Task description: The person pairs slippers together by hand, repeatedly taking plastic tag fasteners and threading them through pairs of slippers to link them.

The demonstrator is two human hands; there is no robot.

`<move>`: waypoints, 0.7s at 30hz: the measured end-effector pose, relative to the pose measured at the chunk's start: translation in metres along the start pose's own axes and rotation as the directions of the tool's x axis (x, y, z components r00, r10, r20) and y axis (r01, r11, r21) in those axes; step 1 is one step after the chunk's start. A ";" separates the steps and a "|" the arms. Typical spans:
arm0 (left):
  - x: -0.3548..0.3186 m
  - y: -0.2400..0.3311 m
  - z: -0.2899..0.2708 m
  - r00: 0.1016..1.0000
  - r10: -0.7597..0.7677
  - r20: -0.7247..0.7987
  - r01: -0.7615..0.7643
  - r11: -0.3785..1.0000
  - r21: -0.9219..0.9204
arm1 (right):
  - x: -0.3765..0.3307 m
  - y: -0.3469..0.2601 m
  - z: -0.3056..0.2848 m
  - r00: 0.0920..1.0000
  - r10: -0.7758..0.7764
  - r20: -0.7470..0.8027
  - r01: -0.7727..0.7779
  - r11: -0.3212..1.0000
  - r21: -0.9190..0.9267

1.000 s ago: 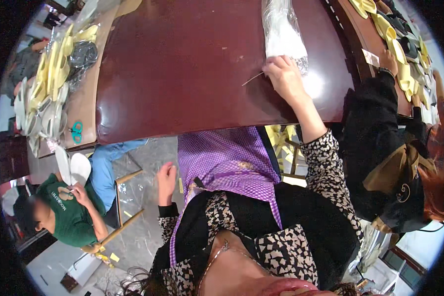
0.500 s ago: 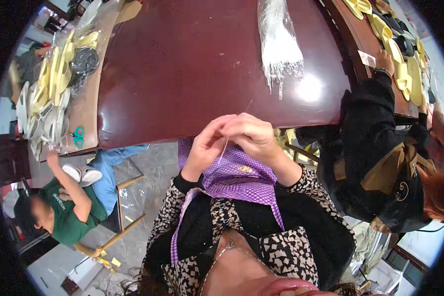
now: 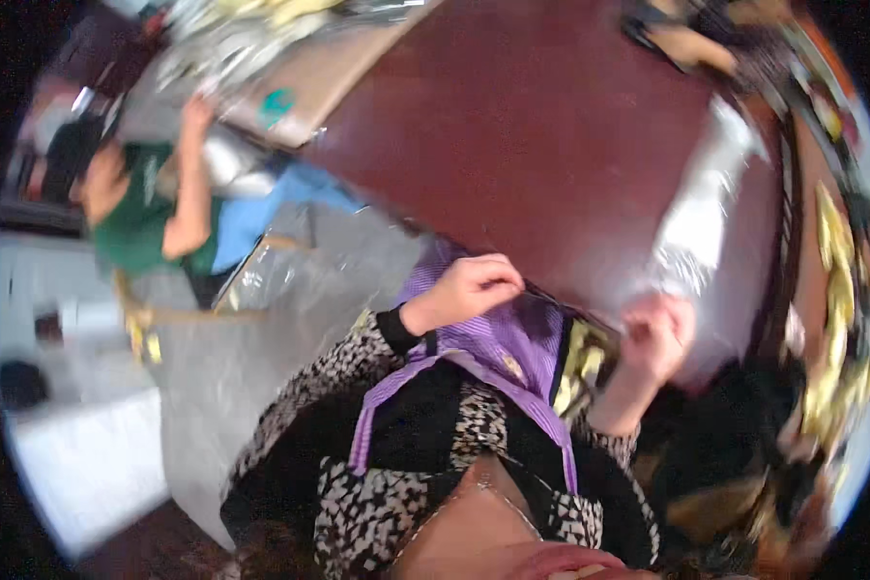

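Observation:
My left hand is in front of the purple checked apron, by the table's near edge. Its fingers are curled in a pinch, and anything between them is too small to make out. Out to the right, my right hand is raised, its fingers smeared by motion. Just beyond it on the dark red table lies a bundle of thin white strands in clear plastic. Whether my right hand touches the bundle, I cannot tell.
To the left, a person in a green shirt sits by a brown board with teal scissors and bagged yellow slippers. Yellow slippers line the right side. Someone in dark clothes is close on my right.
My hands, together on a thin strand before, are now apart; the right has swung out toward the white bundle. The whole view has turned, shifting the table and people.

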State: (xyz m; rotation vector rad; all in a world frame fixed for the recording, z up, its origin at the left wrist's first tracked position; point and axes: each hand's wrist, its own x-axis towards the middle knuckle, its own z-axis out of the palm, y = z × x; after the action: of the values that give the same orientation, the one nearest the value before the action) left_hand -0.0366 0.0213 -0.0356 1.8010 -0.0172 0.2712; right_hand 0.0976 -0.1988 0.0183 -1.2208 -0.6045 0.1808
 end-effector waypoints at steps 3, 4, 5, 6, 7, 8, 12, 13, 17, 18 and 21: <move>0.000 -0.007 -0.013 0.994 0.095 -0.051 -0.088 0.987 0.132 | 0.017 0.021 -0.025 0.991 -0.113 0.068 0.103 0.985 0.137; 0.002 -0.011 -0.017 0.990 0.086 -0.111 -0.067 0.984 0.162 | 0.023 0.031 -0.031 0.984 -0.155 0.091 0.140 0.979 0.146; -0.010 -0.020 -0.026 0.983 0.072 -0.169 -0.037 0.979 0.202 | 0.035 0.047 -0.017 0.973 -0.131 0.193 0.091 0.975 0.201; -0.014 -0.020 -0.027 0.984 0.075 -0.161 -0.036 0.972 0.232 | 0.035 0.048 -0.016 0.979 -0.095 0.180 0.047 0.966 0.255; -0.020 -0.019 -0.028 0.986 0.078 -0.148 -0.037 0.965 0.260 | 0.035 0.049 -0.016 0.984 -0.057 0.167 0.004 0.953 0.303; -0.023 -0.024 -0.029 0.982 0.082 -0.168 -0.034 0.962 0.271 | 0.036 0.051 -0.016 0.990 -0.026 0.136 -0.022 0.940 0.339; -0.027 -0.029 -0.039 0.972 0.115 -0.205 -0.037 0.937 0.349 | 0.052 0.057 -0.029 0.971 -0.037 0.238 -0.062 0.916 0.396; -0.031 -0.031 -0.042 0.965 0.093 -0.246 -0.001 0.936 0.352 | 0.056 0.060 -0.031 0.970 -0.044 0.237 -0.056 0.915 0.399; -0.037 -0.031 -0.055 0.938 0.053 -0.344 0.078 0.932 0.354 | 0.069 0.067 -0.024 0.959 -0.038 0.280 -0.078 0.917 0.392; -0.037 -0.032 -0.058 0.927 0.058 -0.370 0.084 0.930 0.357 | 0.069 0.069 -0.022 0.959 -0.029 0.283 -0.088 0.916 0.392; -0.037 -0.039 -0.066 0.915 0.058 -0.398 0.102 0.924 0.368 | 0.077 0.082 -0.015 0.956 -0.015 0.293 -0.106 0.914 0.393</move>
State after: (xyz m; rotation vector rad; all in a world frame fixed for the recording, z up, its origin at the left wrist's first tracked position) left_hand -0.0778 0.0898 -0.0649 2.0972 0.3739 0.6648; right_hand 0.1847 -0.1480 -0.0345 -0.8081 -0.7505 0.5091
